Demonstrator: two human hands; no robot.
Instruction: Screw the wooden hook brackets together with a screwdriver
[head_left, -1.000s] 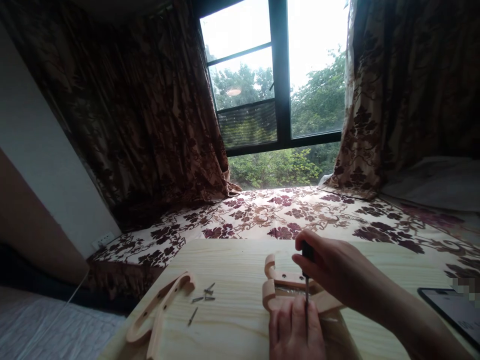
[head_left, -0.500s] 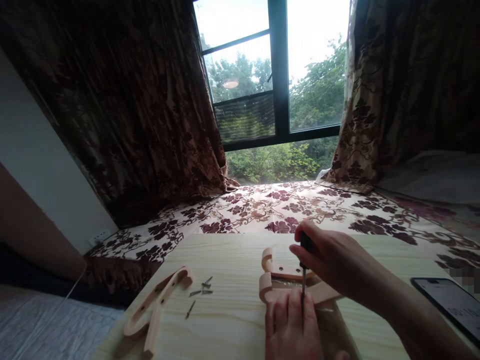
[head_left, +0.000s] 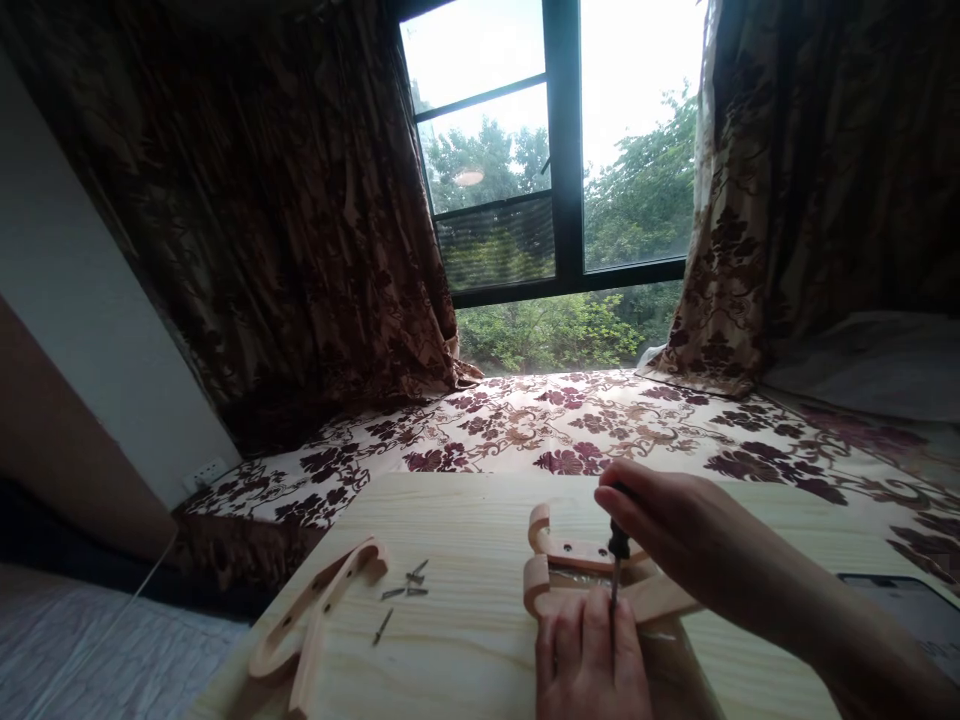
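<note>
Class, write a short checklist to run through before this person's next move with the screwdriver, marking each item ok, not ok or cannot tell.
1. Screwdriver gripped: ok, the right hand is closed around its handle.
2. Near curved wooden piece steadied: looks ok, the left hand lies over it.
3. Screwdriver tip seated: cannot tell, the left hand hides it.
4. Fingers well clear of the shaft: not ok, it runs down close beside them.
5. Loose screws out of the way: ok, they lie on the wooden board, apart from both hands.
</note>
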